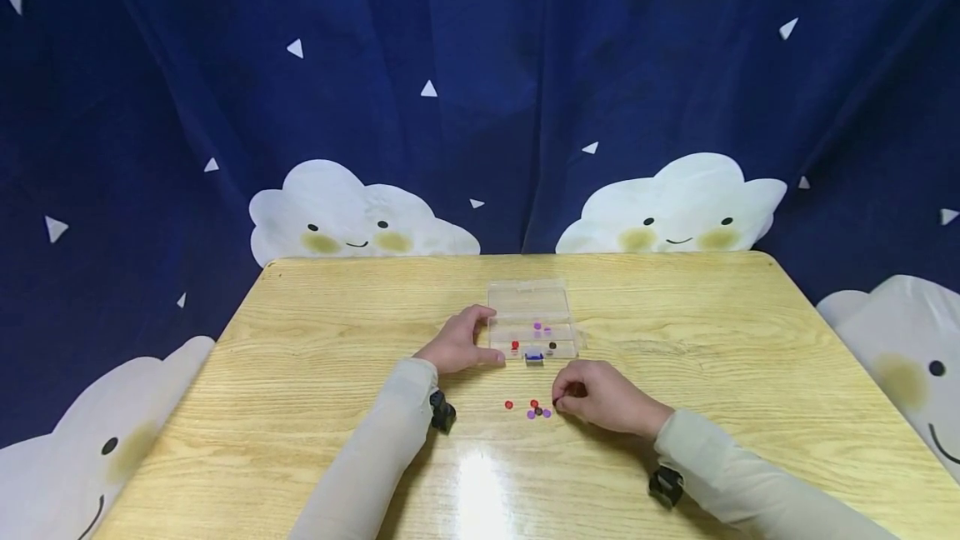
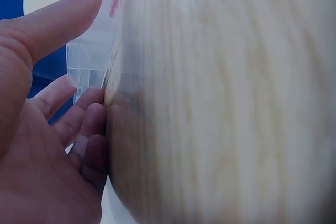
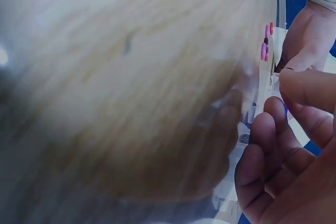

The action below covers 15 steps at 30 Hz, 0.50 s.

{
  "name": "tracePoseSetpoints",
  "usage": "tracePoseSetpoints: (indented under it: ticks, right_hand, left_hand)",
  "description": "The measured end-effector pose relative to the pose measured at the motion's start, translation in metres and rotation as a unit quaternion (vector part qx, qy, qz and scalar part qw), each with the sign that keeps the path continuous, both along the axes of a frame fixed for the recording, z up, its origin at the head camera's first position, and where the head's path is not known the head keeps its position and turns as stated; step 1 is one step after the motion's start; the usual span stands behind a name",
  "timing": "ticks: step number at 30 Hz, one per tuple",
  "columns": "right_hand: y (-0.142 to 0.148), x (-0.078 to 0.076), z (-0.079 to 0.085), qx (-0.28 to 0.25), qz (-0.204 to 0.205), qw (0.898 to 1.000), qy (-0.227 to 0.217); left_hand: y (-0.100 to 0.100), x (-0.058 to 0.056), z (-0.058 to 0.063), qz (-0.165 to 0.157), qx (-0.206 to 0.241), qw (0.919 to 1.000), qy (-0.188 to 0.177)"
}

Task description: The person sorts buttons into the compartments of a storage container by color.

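A clear compartment box (image 1: 531, 300) lies open on the wooden table (image 1: 315, 332), with a few purple, red and dark beads (image 1: 537, 327) in its near compartments. My left hand (image 1: 487, 338) grips the box's left end, index finger at the far corner and thumb (image 2: 58, 19) along the near edge; the left wrist view shows the box (image 2: 92, 51) between thumb and fingers. My right hand (image 1: 559, 399) rests on the table in front of the box, its fingers curled, pinching what looks like a small dark bead. Several loose beads (image 1: 531, 409) lie just left of it.
A blue latch (image 1: 534, 355) sits at the box's front edge. A dark blue curtain with white clouds (image 1: 360, 219) hangs behind the table. Black wrist straps (image 1: 442, 412) sit on both sleeves. Bare wood spreads to the left and right of the hands.
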State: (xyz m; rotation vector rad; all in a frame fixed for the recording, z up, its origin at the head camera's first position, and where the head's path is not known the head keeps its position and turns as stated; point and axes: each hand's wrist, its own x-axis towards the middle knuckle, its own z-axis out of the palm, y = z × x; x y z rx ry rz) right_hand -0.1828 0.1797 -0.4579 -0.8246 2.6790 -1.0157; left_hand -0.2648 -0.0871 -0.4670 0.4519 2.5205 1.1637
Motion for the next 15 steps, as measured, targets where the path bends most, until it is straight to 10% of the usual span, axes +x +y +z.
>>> tracePoseSetpoints:
  ticks: [15]
  right_hand:
    - [0.0033,-0.0079,0.0063,-0.029,-0.011,0.999,0.015]
  left_hand:
    - [0.0006,0.0001,0.0009,0.0,-0.004,1.0,0.005]
